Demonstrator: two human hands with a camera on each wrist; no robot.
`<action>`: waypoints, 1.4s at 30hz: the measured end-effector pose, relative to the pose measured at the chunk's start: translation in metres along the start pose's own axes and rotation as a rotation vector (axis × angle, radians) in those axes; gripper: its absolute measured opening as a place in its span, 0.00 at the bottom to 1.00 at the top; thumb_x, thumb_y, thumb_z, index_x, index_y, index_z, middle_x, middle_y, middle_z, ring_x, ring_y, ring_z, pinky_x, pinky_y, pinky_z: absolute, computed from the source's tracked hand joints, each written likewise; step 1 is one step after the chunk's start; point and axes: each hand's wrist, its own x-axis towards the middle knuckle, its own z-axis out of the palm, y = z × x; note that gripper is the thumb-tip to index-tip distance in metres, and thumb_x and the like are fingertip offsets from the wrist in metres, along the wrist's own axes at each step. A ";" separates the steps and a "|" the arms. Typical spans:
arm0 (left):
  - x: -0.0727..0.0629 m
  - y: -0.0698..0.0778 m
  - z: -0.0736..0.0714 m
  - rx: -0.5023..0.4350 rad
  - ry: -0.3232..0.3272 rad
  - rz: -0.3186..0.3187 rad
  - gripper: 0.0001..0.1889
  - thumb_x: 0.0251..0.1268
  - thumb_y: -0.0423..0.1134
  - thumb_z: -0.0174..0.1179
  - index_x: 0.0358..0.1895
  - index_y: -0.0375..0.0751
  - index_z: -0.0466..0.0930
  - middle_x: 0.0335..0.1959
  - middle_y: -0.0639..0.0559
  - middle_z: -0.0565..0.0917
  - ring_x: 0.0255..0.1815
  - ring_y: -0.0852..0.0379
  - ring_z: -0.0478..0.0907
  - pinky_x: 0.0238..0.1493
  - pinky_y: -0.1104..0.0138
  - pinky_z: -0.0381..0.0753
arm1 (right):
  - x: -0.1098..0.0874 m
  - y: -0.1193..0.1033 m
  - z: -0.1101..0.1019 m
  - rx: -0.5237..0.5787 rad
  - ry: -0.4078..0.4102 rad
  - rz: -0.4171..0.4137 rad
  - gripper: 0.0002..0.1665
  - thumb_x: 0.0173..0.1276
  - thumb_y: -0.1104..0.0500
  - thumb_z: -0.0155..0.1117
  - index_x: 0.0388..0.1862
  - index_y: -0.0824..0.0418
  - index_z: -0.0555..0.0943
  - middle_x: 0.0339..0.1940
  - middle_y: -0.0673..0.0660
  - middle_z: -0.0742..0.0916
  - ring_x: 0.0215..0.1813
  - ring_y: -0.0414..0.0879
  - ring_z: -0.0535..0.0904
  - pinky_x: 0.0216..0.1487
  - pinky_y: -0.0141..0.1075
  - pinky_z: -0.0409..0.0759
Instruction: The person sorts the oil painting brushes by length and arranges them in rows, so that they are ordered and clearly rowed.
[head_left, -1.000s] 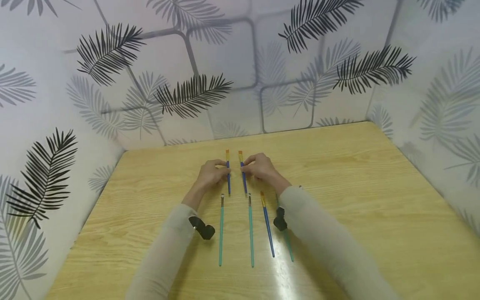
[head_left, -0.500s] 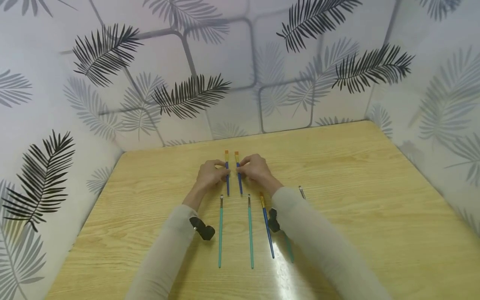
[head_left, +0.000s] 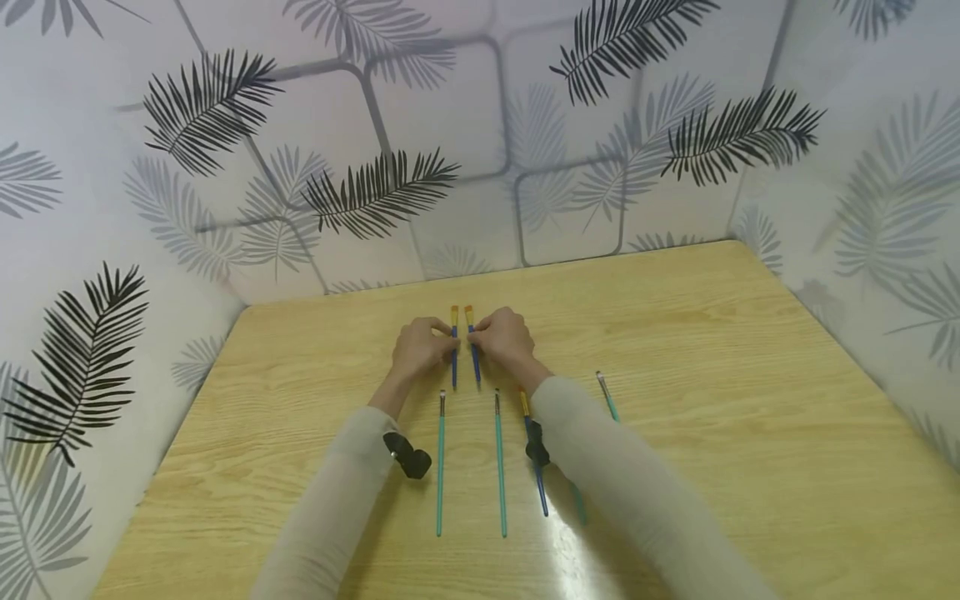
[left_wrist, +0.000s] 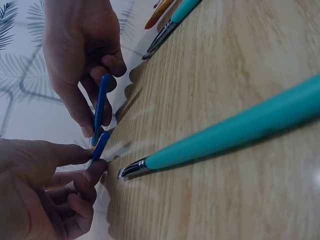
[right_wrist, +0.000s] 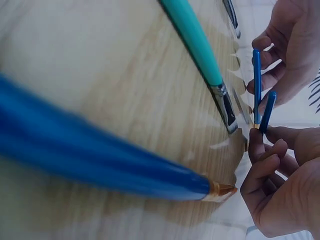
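Observation:
My left hand (head_left: 422, 346) pinches a blue-handled paintbrush (head_left: 454, 371) between thumb and fingers, its flat orange bristles pointing to the back of the table. Just to the right, my right hand (head_left: 506, 337) pinches a second blue paintbrush (head_left: 476, 367) the same way. The two brushes stand side by side with a narrow gap, the right one slightly slanted. In the left wrist view, the handle ends of the left brush (left_wrist: 101, 146) and the right brush (left_wrist: 101, 102) both stick up from the fingertips, raised off the wood.
On the wooden table (head_left: 300, 400), a teal paintbrush (head_left: 441, 467), another teal one (head_left: 500, 467) and a blue paintbrush (head_left: 542, 492) lie lengthwise nearer me. My right sleeve covers the middle of a further teal brush (head_left: 606, 393). A leaf-patterned wall (head_left: 465, 208) borders the far edge.
My right hand has moved left with its blue brush, narrowing the gap to the left brush. The left hand has stayed almost in place. More of the teal brush head at right now shows.

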 end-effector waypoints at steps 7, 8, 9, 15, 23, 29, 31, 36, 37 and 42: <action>-0.003 0.003 0.002 0.036 0.011 0.012 0.19 0.66 0.43 0.63 0.56 0.39 0.80 0.28 0.49 0.90 0.25 0.55 0.79 0.23 0.71 0.69 | -0.006 -0.002 0.005 -0.054 0.057 -0.061 0.12 0.69 0.55 0.68 0.45 0.60 0.89 0.50 0.58 0.90 0.45 0.50 0.88 0.37 0.37 0.86; -0.002 0.003 0.003 0.046 0.013 0.012 0.19 0.65 0.43 0.63 0.57 0.39 0.80 0.27 0.49 0.89 0.26 0.55 0.79 0.24 0.71 0.69 | -0.006 -0.003 0.006 -0.056 0.065 -0.072 0.11 0.69 0.55 0.67 0.44 0.60 0.89 0.49 0.58 0.90 0.42 0.49 0.88 0.37 0.37 0.86; -0.002 0.004 0.003 0.058 0.016 0.013 0.19 0.65 0.43 0.63 0.57 0.39 0.79 0.27 0.49 0.89 0.27 0.54 0.79 0.25 0.70 0.69 | -0.006 -0.003 0.006 -0.060 0.071 -0.083 0.11 0.69 0.56 0.67 0.44 0.60 0.89 0.47 0.58 0.91 0.39 0.48 0.88 0.35 0.36 0.86; -0.002 0.008 0.004 0.088 0.013 0.010 0.19 0.65 0.42 0.62 0.56 0.39 0.79 0.27 0.49 0.90 0.31 0.53 0.83 0.28 0.69 0.71 | -0.004 -0.005 0.010 -0.082 0.118 -0.106 0.10 0.68 0.57 0.68 0.32 0.61 0.91 0.29 0.55 0.90 0.23 0.41 0.80 0.20 0.28 0.75; -0.004 0.010 0.003 0.101 0.029 0.006 0.18 0.64 0.39 0.61 0.56 0.39 0.79 0.25 0.49 0.89 0.26 0.55 0.83 0.27 0.68 0.70 | -0.003 -0.007 0.011 -0.110 0.110 -0.114 0.12 0.67 0.58 0.68 0.27 0.62 0.89 0.19 0.51 0.84 0.18 0.39 0.75 0.16 0.26 0.69; -0.004 0.009 0.005 0.099 0.025 0.002 0.20 0.63 0.39 0.63 0.57 0.39 0.78 0.27 0.48 0.90 0.30 0.53 0.86 0.30 0.67 0.73 | -0.004 -0.009 0.011 -0.118 0.106 -0.115 0.09 0.67 0.58 0.69 0.31 0.63 0.90 0.25 0.54 0.88 0.21 0.41 0.78 0.18 0.27 0.72; -0.004 0.009 0.005 0.105 0.021 0.002 0.20 0.63 0.40 0.63 0.58 0.38 0.78 0.27 0.48 0.90 0.28 0.54 0.84 0.28 0.68 0.72 | -0.004 -0.009 0.011 -0.124 0.108 -0.113 0.09 0.67 0.58 0.69 0.32 0.63 0.90 0.26 0.55 0.89 0.21 0.41 0.78 0.18 0.27 0.72; -0.001 0.009 0.007 0.119 0.017 0.000 0.21 0.64 0.40 0.63 0.59 0.37 0.77 0.25 0.47 0.87 0.17 0.59 0.72 0.17 0.73 0.64 | -0.004 -0.008 0.011 -0.138 0.117 -0.117 0.08 0.67 0.58 0.70 0.33 0.63 0.90 0.31 0.56 0.90 0.23 0.42 0.80 0.21 0.28 0.74; 0.000 0.009 0.007 0.122 0.019 -0.002 0.21 0.65 0.40 0.63 0.59 0.37 0.77 0.24 0.48 0.86 0.16 0.60 0.70 0.16 0.73 0.63 | -0.004 -0.008 0.011 -0.140 0.117 -0.119 0.08 0.67 0.58 0.70 0.34 0.63 0.89 0.32 0.56 0.90 0.24 0.42 0.80 0.22 0.29 0.75; 0.001 0.007 0.008 0.125 0.028 -0.002 0.21 0.64 0.40 0.63 0.59 0.37 0.77 0.25 0.48 0.87 0.15 0.60 0.70 0.16 0.73 0.63 | -0.004 -0.008 0.010 -0.148 0.114 -0.124 0.08 0.66 0.57 0.70 0.36 0.62 0.89 0.38 0.57 0.91 0.29 0.44 0.82 0.28 0.32 0.80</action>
